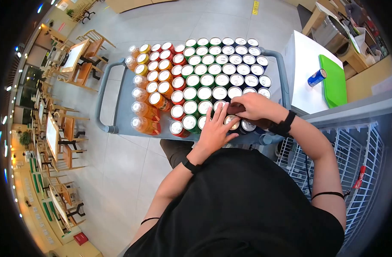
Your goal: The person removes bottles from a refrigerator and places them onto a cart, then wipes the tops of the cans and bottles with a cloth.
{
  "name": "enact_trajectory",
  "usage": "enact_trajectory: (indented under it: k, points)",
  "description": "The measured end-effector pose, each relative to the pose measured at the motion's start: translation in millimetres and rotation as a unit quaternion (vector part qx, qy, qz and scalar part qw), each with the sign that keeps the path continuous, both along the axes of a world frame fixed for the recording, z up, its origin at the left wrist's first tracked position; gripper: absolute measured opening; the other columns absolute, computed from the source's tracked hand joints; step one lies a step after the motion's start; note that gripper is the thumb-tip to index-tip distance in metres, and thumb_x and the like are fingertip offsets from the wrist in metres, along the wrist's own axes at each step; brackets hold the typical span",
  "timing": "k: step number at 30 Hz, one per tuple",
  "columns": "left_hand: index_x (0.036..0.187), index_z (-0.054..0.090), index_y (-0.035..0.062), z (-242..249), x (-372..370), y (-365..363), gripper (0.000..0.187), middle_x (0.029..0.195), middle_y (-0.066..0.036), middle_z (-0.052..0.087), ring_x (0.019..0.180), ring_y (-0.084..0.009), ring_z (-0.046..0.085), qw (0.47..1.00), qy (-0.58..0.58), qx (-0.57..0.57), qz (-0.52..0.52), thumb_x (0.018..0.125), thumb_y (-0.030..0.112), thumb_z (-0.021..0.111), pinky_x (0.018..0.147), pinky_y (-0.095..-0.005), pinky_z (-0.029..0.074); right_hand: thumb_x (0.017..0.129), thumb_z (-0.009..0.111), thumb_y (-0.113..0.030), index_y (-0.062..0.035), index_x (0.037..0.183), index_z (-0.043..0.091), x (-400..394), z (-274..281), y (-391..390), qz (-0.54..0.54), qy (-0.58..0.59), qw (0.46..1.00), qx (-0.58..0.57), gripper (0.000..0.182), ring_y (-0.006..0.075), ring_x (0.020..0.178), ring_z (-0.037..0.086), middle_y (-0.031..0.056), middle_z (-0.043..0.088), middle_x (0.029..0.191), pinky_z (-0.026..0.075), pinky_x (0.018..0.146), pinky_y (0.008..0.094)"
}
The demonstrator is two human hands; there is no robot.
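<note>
A grey cart [123, 107] carries many upright drink cans in rows: orange bottles and cans [146, 92] at the left, red cans [177, 81], green cans [200, 81] in the middle, dark blue cans [243, 68] at the right. My left hand [215, 130] rests with fingers spread on the tops of the cans at the cart's near edge. My right hand [251, 106] is curled over a can top [232, 121] in the near right rows, its fingers closed on it. Both wrists wear black bands.
A white wire basket or rack [354, 158] stands at my right. Beyond it, a white counter [305, 64] holds one blue can [317, 77] lying on its side and a green tray [333, 81]. Wooden tables and chairs [76, 60] fill the left side.
</note>
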State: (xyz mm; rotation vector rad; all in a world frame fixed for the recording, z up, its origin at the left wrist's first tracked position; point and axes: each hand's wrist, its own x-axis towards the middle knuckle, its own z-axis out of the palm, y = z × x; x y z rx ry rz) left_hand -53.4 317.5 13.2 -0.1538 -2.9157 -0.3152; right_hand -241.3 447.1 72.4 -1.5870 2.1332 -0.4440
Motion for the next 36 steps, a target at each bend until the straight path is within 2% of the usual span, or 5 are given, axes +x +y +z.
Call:
enact_trajectory:
  k: [9,15,28,32,36]
  points:
    - [0.146,0.048,0.0324,0,3,1,0.066,0.158,-0.020,0.032,0.148,-0.0371,0.029,1.000,-0.010,0.007,0.008,0.086,0.042,0.073,0.115,-0.0600,0.026,0.076,0.072,-0.022,-0.0120,0.106,0.072,-16,6,-11,-0.021,0.054,0.998,-0.006,0.032,0.0348,0.088,0.070,0.0142,0.072,0.092,0.056,0.076,0.0463]
    - [0.146,0.047,0.0357,1,1,4,0.072,0.159,-0.017,0.031,0.148,-0.0349,0.029,0.999,-0.020,-0.009,0.025,0.081,0.036,0.078,0.115,-0.0584,0.027,0.077,0.070,-0.017,-0.0140,0.110,0.069,0,18,0,0.039,0.114,0.991,0.057,0.034,0.0344,0.088,0.069,0.0136,0.070,0.091,0.055,0.075,0.0457]
    - [0.144,0.050,0.0340,2,1,2,0.069,0.160,-0.016,0.030,0.149,-0.0344,0.028,1.000,-0.005,0.006,0.025,0.081,0.035,0.078,0.115,-0.0585,0.027,0.075,0.070,-0.015,-0.0124,0.101,0.069,12,16,0,0.060,0.098,0.993,0.037,0.027,0.0354,0.079,0.067,0.0138,0.064,0.083,0.054,0.070,0.0464]
    - [0.143,0.050,0.0343,1,1,3,0.068,0.160,-0.016,0.030,0.149,-0.0341,0.029,1.000,-0.005,0.003,0.026,0.082,0.035,0.078,0.115,-0.0584,0.027,0.074,0.070,-0.013,-0.0122,0.105,0.072,-15,31,0,0.095,0.047,0.990,0.097,0.031,0.0346,0.086,0.070,0.0127,0.072,0.091,0.056,0.076,0.0433]
    - [0.141,0.052,0.0337,1,1,4,0.066,0.160,-0.016,0.031,0.149,-0.0340,0.029,1.000,-0.001,0.005,0.029,0.081,0.035,0.078,0.115,-0.0584,0.027,0.075,0.068,-0.010,-0.0114,0.109,0.073,-20,28,-6,-0.004,0.072,0.996,0.046,0.034,0.0335,0.090,0.070,0.0126,0.074,0.092,0.056,0.079,0.0428]
